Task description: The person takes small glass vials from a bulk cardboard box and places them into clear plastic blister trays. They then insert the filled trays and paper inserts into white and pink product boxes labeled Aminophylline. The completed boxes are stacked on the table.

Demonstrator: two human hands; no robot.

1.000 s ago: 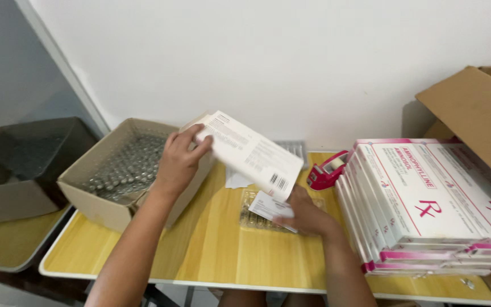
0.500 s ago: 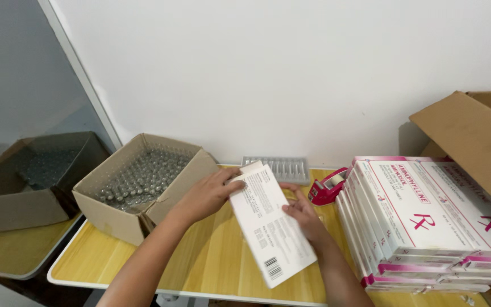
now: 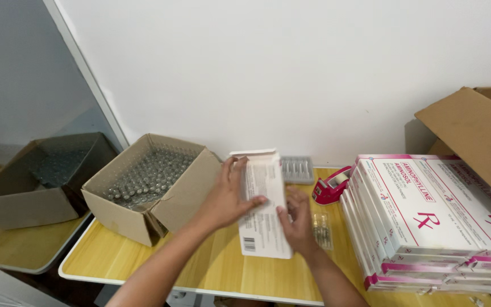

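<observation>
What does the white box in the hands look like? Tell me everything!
The white box is a flat, long carton, cardboard by its look, with small dark print and a barcode near its lower end. Its top flap stands open. It tilts upright over the yellow table, gripped by the left hand and the right hand.

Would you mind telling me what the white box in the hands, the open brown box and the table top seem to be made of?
White box: thin matte paperboard, judging by its folded top flap. Brown box: corrugated cardboard, with a raw brown surface and thick flaps. Table top: looks like wood-grain laminate with a pale edge band, though it may be real wood.
</observation>
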